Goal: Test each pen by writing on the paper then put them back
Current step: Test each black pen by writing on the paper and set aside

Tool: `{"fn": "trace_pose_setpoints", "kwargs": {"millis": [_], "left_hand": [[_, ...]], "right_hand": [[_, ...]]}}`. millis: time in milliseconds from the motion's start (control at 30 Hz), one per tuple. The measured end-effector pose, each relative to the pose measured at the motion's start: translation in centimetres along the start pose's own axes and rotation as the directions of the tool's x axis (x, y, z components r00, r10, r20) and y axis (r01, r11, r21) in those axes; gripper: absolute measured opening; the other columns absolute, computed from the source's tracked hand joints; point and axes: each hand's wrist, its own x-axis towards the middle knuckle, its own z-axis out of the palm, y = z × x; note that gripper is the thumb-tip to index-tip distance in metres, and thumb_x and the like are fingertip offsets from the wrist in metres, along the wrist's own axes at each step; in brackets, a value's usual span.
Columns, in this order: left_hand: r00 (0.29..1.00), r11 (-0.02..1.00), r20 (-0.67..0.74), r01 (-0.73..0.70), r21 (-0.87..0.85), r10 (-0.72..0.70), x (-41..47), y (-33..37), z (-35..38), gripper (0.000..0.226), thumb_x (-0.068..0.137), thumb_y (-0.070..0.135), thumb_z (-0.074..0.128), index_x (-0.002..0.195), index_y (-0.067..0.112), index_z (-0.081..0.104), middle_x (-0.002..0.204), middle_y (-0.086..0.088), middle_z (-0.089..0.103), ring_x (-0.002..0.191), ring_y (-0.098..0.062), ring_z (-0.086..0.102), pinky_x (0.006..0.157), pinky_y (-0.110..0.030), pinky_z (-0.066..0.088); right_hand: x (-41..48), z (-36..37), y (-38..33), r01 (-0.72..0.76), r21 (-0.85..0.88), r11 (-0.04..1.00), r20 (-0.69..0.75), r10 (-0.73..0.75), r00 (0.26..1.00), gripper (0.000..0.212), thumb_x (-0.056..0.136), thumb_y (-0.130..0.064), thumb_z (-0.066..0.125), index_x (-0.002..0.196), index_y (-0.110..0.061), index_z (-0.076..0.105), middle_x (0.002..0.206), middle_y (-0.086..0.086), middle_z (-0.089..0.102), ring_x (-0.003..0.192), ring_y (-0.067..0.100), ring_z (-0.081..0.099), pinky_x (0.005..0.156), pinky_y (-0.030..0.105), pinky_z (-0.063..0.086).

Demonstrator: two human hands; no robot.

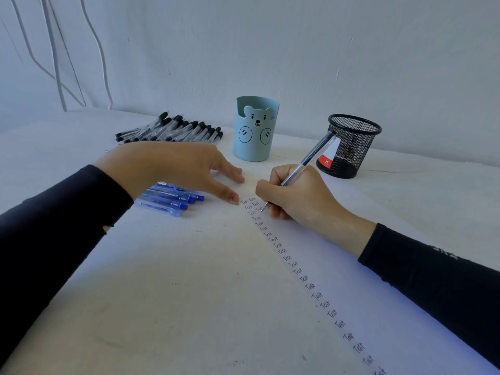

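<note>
Writing with one pen — two holders behind.

White cables hang down the pale wall at upper left, above a white table.

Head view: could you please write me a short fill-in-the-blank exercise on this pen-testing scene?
1. The right hand writes with a ____.
2. The bear cup stands ____ of the mesh cup.
3. The far pens behind the left hand have ____ caps.
4. The word repeated down the paper is ____.
Missing words: pen; left; black; Test.
</note>
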Motion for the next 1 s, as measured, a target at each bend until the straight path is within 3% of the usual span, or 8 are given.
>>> {"fn": "trace_pose_setpoints", "kwargs": {"millis": [667, 1000], "left_hand": [[1.000, 1.000, -0.006, 0.004, -0.017, -0.004, -0.07, 0.53, 0.04, 0.071, 0.069, 0.064, 0.060, 0.137, 0.047, 0.047, 0.148, 0.029, 0.036, 0.137, -0.006, 0.034, 0.120, -0.043, 0.015], [1.000, 1.000, -0.006, 0.011, -0.007, -0.011, -0.10, 0.53, 0.07, 0.073, 0.067, 0.066, 0.058, 0.137, 0.048, 0.046, 0.147, 0.030, 0.036, 0.137, -0.006, 0.035, 0.119, -0.043, 0.015]], "right_hand": [[0.43, 0.19, 0.50, 0.039, -0.084, 0.996, 0.021, -0.037, 0.999, 0.035, 0.077, -0.022, 0.068, 0.049, -0.016, 0.048, 0.046, 0.006, 0.058, 0.047, 0.013, 0.049, 0.054, 0.024, 0.041], [0.37, 0.03, 0.54, 0.069, -0.072, 0.995, 0.014, -0.068, 0.998, 0.035, 0.078, -0.017, 0.068, 0.051, -0.014, 0.047, 0.045, 0.007, 0.055, 0.048, 0.014, 0.049, 0.047, 0.019, 0.038]]}}
